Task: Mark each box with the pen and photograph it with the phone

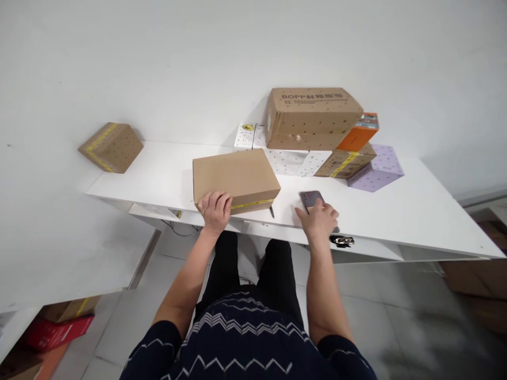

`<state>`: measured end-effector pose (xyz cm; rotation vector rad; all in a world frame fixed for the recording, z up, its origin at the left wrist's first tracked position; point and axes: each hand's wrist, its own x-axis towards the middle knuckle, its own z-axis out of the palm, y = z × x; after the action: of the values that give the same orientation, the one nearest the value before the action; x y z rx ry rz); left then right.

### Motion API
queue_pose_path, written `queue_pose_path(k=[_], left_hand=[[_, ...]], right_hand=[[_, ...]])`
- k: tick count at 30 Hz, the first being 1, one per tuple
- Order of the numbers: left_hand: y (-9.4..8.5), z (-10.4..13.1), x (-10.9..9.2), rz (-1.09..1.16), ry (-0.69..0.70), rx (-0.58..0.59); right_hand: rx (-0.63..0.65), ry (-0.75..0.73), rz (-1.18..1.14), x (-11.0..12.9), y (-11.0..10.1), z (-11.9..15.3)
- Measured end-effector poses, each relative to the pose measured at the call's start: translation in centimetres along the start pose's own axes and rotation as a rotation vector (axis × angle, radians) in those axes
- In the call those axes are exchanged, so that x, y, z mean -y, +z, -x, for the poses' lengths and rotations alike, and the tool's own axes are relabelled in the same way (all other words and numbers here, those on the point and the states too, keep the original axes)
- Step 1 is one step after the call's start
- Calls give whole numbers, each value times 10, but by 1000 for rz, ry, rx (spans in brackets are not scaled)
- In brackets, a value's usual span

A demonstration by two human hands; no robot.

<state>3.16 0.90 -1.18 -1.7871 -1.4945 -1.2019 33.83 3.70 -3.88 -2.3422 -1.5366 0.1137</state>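
A closed box [237, 177] of smooth brown cardboard sits left of the middle of the white table [396, 211], its long axis running left to right along the near edge; yellow tape shows on its near side. The left hand [216, 212] lies on its near left corner, fingers bent; whether they pinch it cannot be told. A dark glossy phone [312, 198] lies slantwise, camera end pointing away and left; the right hand [320, 221] covers its lower part, fingers spread, their grip unclear. Behind stand a speckled BOPP carton [312, 124] and a lilac box [378, 169], both closed.
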Motion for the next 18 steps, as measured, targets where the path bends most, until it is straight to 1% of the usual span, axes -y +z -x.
queue_pose_path(k=[1, 3, 5, 7, 9, 13, 15, 16, 18], left_hand=[[1, 0, 0, -6, 1, -2], [2, 1, 0, -6, 2, -10], [3, 2, 1, 8, 4, -17], [4, 4, 2, 17, -6, -6], [5, 6, 3, 21, -30, 19], [5, 7, 4, 46, -77, 74], [5, 7, 4, 38, -82, 79], [5, 7, 4, 31, -79, 75], [5, 7, 4, 24, -64, 59]], right_hand=[[-5, 43, 25, -11, -1, -1], [60, 91, 41, -27, 0, -4], [144, 74, 49, -37, 2, -6], [172, 27, 59, -41, 5, -8], [156, -5, 69, -42, 6, -10], [150, -3, 34, -45, 4, -12], [166, 56, -75, -49, 0, -11], [176, 106, -186, -52, -3, -9], [209, 218, -533, -54, -11, 0]])
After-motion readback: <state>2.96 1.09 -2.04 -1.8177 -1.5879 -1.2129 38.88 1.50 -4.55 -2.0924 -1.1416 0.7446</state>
